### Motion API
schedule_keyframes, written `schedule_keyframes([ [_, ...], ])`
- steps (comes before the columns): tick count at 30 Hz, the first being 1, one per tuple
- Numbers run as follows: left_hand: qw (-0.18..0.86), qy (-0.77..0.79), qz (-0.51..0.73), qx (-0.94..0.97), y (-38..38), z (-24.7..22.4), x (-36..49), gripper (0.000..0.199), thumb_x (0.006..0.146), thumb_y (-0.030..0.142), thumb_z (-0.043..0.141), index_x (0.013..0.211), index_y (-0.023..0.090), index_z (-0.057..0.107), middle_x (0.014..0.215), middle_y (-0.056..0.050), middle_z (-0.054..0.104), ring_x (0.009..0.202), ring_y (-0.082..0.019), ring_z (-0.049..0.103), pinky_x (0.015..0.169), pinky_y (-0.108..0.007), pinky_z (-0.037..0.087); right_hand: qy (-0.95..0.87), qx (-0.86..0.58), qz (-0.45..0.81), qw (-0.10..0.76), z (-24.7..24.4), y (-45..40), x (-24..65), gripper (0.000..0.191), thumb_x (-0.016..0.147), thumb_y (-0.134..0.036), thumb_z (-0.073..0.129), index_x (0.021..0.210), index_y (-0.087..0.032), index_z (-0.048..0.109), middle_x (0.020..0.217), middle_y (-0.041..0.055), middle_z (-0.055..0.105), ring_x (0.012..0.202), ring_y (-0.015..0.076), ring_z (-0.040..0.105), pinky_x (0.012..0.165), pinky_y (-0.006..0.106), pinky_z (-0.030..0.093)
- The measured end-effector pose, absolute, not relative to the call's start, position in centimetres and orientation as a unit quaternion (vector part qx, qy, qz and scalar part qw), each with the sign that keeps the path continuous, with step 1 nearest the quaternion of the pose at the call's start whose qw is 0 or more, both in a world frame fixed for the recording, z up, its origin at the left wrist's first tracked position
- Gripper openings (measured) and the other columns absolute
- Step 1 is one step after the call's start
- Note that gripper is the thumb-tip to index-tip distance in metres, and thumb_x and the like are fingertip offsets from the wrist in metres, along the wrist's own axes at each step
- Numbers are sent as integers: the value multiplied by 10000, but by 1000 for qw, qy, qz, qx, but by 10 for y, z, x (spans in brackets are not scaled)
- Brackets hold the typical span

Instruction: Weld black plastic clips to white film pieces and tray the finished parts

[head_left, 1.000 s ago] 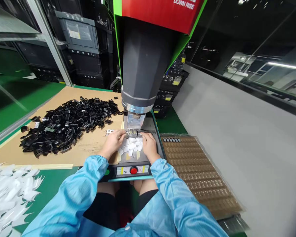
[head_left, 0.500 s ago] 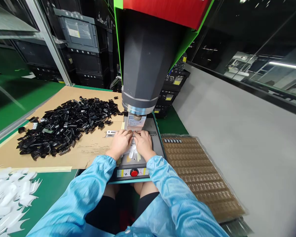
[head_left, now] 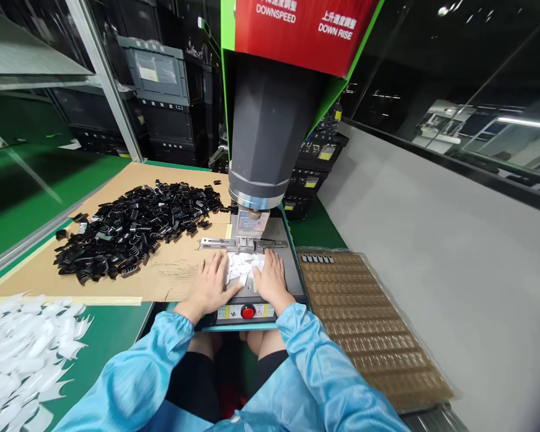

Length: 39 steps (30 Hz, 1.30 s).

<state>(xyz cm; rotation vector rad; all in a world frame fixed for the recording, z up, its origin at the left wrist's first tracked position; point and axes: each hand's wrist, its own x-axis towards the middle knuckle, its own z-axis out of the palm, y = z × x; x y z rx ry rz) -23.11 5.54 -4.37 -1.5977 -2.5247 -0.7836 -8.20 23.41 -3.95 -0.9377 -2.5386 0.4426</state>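
Note:
Flat and open, my left hand [head_left: 210, 284] is at the left edge of the press base, its thumb pointing at several small white pieces [head_left: 240, 267]. My right hand [head_left: 272, 276] lies open on the right of the grey press base [head_left: 270, 298], its thumb by the same white pieces. Neither hand holds anything. Beyond my fingertips a metal fixture [head_left: 246, 243] with long side bars sits under the press head's clear block [head_left: 251, 223]. Whatever lies inside the fixture is too small to make out.
A heap of black curved parts [head_left: 139, 225] covers cardboard at the left. White film pieces [head_left: 22, 360] lie front left. A red button [head_left: 248, 311] faces me on the press. At the right, a brown tray [head_left: 369, 318] carries a row of small parts [head_left: 317, 258]. Crates [head_left: 162, 72] stand behind.
Both hands have drawn back from the fixture toward me and moved apart, fingers now spread. The fixture and white pieces are uncovered. The camera view has shifted slightly.

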Motion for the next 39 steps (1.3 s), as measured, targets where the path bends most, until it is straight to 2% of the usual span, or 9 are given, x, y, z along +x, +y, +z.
schedule_keyframes([
  [2,21,-821,-244,-515,61,-47,-221,918,989,694,517,1679,118,332,1734,-250,301,1639,-412,224,1323,-669,143,-910,-336,159,182,-43,224,-89,757,1016,-381,532,1656,-41,312,1717,255,338,1636,414,230,1329,603,150],
  [6,5,-836,-224,-501,81,-43,-208,808,1019,576,490,1669,112,365,1737,-248,292,1631,-429,243,1316,-692,123,-914,-332,153,177,-41,212,-101,733,1027,-380,502,1650,-32,333,1730,273,298,1651,420,185,1324,615,148],
  [12,16,-819,-266,-508,70,-27,-213,812,1013,620,524,1659,148,383,1741,-232,296,1625,-412,264,1311,-663,214,-898,-319,132,272,-44,216,-97,672,1064,-452,414,1620,-75,401,1706,243,368,1645,417,195,1314,648,170],
  [16,98,-859,-305,-400,21,-7,-272,792,999,630,564,1632,179,416,1717,-227,330,1611,-431,262,1299,-671,222,-889,-308,118,318,-49,221,-96,654,1080,-488,379,1603,-97,423,1689,231,399,1643,401,206,1312,647,207],
  [21,198,-927,-303,-95,-71,15,-388,809,950,668,604,1568,157,503,1652,-260,376,1561,-473,302,1262,-689,246,-889,-290,109,336,-52,223,-100,639,1074,-505,387,1579,-117,444,1659,223,438,1624,396,259,1306,630,248],
  [26,108,-939,-325,24,-115,7,-442,812,936,692,582,1544,156,542,1583,-270,434,1497,-467,395,1248,-625,307,-890,-281,110,342,-53,224,-101,621,1060,-467,398,1591,-146,420,1647,213,443,1612,395,269,1285,648,274],
  [30,105,-933,-344,-7,-94,-10,-418,727,943,658,575,1477,164,602,1528,-240,481,1505,-419,392,1260,-562,327,-889,-283,107,343,-52,223,-99,601,1056,-468,406,1571,-161,443,1628,205,464,1598,394,289,1272,651,290],
  [33,123,-922,-364,-50,-62,-19,-380,640,954,624,590,1428,197,630,1518,-218,492,1482,-417,414,1235,-600,354,-888,-285,104,346,-51,222,-99,581,1059,-486,405,1536,-164,481,1610,205,484,1588,396,306,1267,649,290],
  [39,131,-907,-378,-128,-10,-23,-329,588,967,566,621,1416,187,638,1610,-221,415,1599,-450,229,1283,-662,259,-886,-284,97,354,-48,219,-96,516,1065,-482,428,1427,-139,559,1562,199,533,1564,381,334,1283,610,285],
])
